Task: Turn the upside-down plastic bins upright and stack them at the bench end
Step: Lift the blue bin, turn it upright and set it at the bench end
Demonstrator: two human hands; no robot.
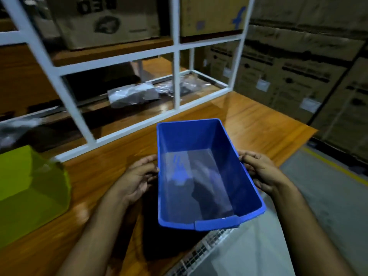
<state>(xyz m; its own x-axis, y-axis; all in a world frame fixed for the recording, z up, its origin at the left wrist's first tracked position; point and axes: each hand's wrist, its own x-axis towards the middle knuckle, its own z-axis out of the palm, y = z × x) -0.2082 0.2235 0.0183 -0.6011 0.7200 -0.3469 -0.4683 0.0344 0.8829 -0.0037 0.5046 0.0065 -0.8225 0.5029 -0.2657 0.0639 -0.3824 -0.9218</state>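
Observation:
A blue plastic bin (201, 176) is held upright, its open side facing me, above the wooden bench (258, 124). My left hand (137, 176) grips its left long wall and my right hand (260, 170) grips its right long wall. The bin is empty and casts a dark shadow on the bench below. A yellow-green bin (29, 188) lies upside down on the bench at the far left, apart from both hands.
A white metal shelf frame (176, 56) stands along the back of the bench, with plastic-wrapped packets (133, 94) behind it and cardboard boxes (107, 20) on its upper shelf. Stacked cartons (298, 76) line the right side. The bench end is at the right, by a grey floor (328, 196).

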